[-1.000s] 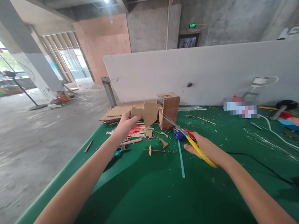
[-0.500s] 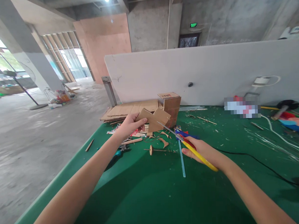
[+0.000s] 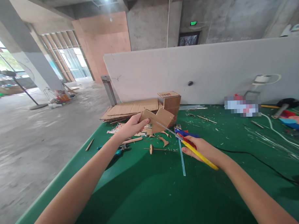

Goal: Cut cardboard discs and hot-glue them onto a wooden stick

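Between thumb and fingers, my left hand (image 3: 134,126) pinches a piece of brown cardboard (image 3: 164,118) with a V-shaped notch in its top edge. My right hand (image 3: 200,149) is wrapped around scissors (image 3: 198,155) with yellow and red handles. Their blades point up and left, and the tip overlaps the lower part of the cardboard; I cannot tell whether it is cutting in. Below the hands, a small cardboard disc on a thin stick (image 3: 151,149) lies on the table, close to several curved cardboard scraps (image 3: 163,141). A light blue strip (image 3: 182,160) lies under the scissors.
Flat cardboard sheets (image 3: 133,107) are stacked at the back of the green table (image 3: 147,197), beside an upright cardboard box (image 3: 173,106). Pliers (image 3: 119,152) lie left of the disc. A blue tool (image 3: 189,133) sits behind the scissors. A black cable (image 3: 251,155) crosses the right side.
The cardboard in my left hand has shifted slightly to the right, over the scissor blades. My right hand and the scissors have hardly moved.
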`<state>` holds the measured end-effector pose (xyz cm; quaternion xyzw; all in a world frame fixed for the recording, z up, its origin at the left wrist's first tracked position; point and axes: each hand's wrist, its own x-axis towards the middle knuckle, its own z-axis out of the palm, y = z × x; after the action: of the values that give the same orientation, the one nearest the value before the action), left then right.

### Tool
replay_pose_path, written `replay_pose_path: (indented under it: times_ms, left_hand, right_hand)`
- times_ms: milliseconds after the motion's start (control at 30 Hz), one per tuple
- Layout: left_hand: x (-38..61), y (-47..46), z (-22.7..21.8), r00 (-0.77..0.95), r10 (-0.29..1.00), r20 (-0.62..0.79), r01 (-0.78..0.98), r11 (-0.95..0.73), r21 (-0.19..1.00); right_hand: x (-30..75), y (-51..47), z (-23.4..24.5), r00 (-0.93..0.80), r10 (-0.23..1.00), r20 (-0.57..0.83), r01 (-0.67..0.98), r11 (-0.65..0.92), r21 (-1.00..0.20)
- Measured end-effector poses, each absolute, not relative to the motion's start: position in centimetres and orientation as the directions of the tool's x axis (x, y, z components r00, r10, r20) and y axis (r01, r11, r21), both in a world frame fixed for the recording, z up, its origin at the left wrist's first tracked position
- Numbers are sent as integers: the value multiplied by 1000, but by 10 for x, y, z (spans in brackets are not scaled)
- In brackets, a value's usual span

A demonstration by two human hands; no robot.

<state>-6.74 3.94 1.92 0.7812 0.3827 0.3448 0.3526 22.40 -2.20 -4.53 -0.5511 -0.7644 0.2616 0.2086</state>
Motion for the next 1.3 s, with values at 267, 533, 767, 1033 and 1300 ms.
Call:
replay_pose_path:
  times_ms: [267,533,767,1033,1300]
  left_hand:
    - [-64,37,19,517,800,304,347,-520,780]
    - [-65,37,18,501,812,300,350,-507,787]
    - [-64,37,19,507,818,271,327,-474,818]
    - [-66,36,20,496,823,279,307,-466,830]
    - [-67,38,20,468,831,300,217,-437,873]
  right_hand:
    - [224,-20,-46,-308,950,51,742,273,-613]
    - [223,-22,-43,-304,948,94,707,290,-645]
    - [221,-22,-42,-306,948,85,765,298,-571]
    - [217,-25,-37,-245,964,107,822,265,-504]
    - [215,-26,-37,-259,942,215,880,322,-350]
